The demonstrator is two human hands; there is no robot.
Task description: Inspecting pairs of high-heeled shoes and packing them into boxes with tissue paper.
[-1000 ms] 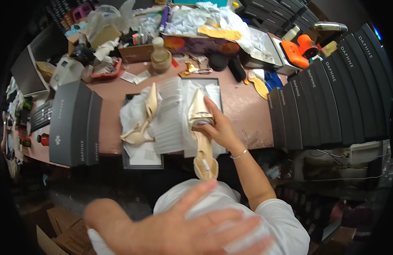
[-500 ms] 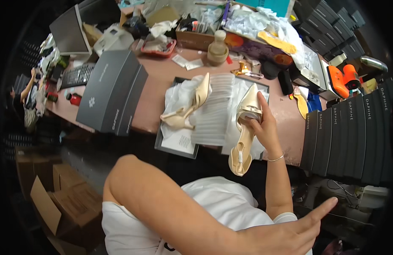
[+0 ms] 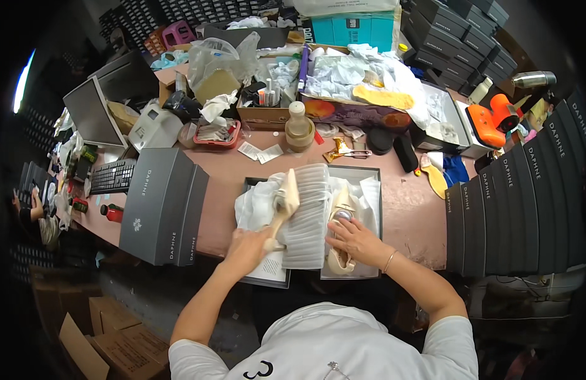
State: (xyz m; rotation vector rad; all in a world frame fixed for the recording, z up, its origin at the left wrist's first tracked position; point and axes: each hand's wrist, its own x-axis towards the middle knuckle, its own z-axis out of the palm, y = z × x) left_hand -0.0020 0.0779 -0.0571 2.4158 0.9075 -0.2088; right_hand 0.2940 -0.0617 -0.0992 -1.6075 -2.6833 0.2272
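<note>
My left hand (image 3: 245,252) is closed round the heel end of a cream high-heeled shoe (image 3: 286,201), which is tilted on its side above white tissue paper (image 3: 251,206). A second cream shoe (image 3: 342,201) lies sole down in the right part of an open grey shoebox (image 3: 379,190). Over its strap and heel part rests my right hand (image 3: 361,243), fingers spread, touching the shoe without wrapping round it. Between the two shoes runs a sheet of ribbed, translucent padding (image 3: 307,218). Under the left side, a printed white sheet (image 3: 267,271) shows in the box lid.
A closed grey shoebox (image 3: 154,206) stands at left beside a keyboard (image 3: 113,176) and monitor (image 3: 93,113). Shoeboxes (image 3: 515,202) line the right edge. Behind are a bottle (image 3: 299,130), a red basket (image 3: 218,134), a black brush-like item (image 3: 405,154) and yellow insoles (image 3: 434,177). Another person (image 3: 36,206) is far left.
The shoe held up in my right hand now lies in the box, and those fingers have opened. My left hand has come from the far right to grip the other shoe.
</note>
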